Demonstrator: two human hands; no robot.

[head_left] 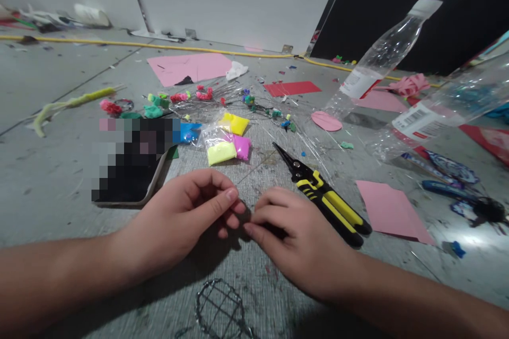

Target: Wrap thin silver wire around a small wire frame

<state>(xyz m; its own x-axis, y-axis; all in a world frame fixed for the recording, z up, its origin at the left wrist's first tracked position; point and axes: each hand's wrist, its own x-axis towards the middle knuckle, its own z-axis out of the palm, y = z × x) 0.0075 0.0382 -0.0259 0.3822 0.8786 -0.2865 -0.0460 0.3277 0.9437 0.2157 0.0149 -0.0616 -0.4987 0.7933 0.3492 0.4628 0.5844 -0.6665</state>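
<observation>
My left hand [199, 209] is pinched near the middle, with a thin wire [254, 169] running up and right from its fingertips. Close beside it, my right hand [290, 233] has thumb and finger pressed together; anything between them is too small to make out. Beyond the right hand lie black and yellow pliers [326, 196], jaws pointing up and left. A round wire lattice [219, 307] rests on the surface below the hands. Soft clay packets, one yellow [236, 124], one pale yellow [221, 153] and one magenta [242, 147], sit ahead of the hands.
A phone [135, 169] lies left. Two plastic bottles, one [361, 82] standing tilted in view and another [421, 122], are at right. Pink paper [392, 212], red paper [292, 88], small clay pieces [204, 94] and a yellow cable [222, 52] lie around.
</observation>
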